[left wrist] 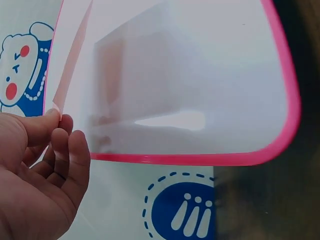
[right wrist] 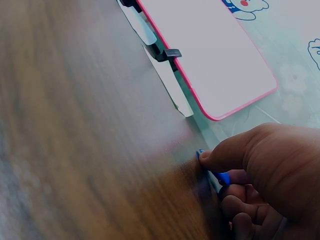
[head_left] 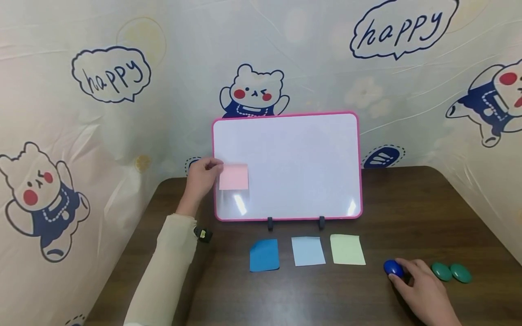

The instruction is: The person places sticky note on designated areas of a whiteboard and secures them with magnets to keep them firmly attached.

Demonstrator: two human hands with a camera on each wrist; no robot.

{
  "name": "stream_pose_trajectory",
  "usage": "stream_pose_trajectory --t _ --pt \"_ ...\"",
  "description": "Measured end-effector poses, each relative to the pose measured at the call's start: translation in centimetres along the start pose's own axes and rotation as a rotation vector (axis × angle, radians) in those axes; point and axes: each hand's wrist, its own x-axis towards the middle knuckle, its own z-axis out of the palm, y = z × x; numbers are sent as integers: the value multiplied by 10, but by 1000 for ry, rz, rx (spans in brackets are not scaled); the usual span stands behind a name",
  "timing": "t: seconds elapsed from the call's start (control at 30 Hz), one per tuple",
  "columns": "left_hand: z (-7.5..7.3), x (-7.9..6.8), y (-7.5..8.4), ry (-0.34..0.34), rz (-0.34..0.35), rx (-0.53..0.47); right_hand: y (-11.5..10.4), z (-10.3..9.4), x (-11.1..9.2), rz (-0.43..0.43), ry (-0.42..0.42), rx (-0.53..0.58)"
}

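Note:
A pink sticky note (head_left: 234,177) is pinched at its upper left corner between the thumb and fingers of my left hand (head_left: 201,177), in front of the left side of a pink-framed whiteboard (head_left: 293,163). In the left wrist view the note (left wrist: 73,55) is seen nearly edge-on, with its reflection on the board. My right hand (head_left: 426,286) grips a round blue magnet (head_left: 392,268) between thumb and fingers at the table's right side. Mostly hidden by the fingers in the right wrist view, the blue magnet (right wrist: 223,177) shows only its edge.
Two green round magnets (head_left: 442,271) lie side by side right of my right hand. In front of the board lie a dark blue note (head_left: 264,255), a light blue note (head_left: 308,251) and a pale green note (head_left: 348,249). Black stand feet (head_left: 270,223) hold the board's lower edge.

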Motion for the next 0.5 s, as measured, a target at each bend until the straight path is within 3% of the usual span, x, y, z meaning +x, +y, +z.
stream_pose_trajectory --t 0.5 --pt "1 34 11 95 -43 -88 -1 -1 1 11 1 2"
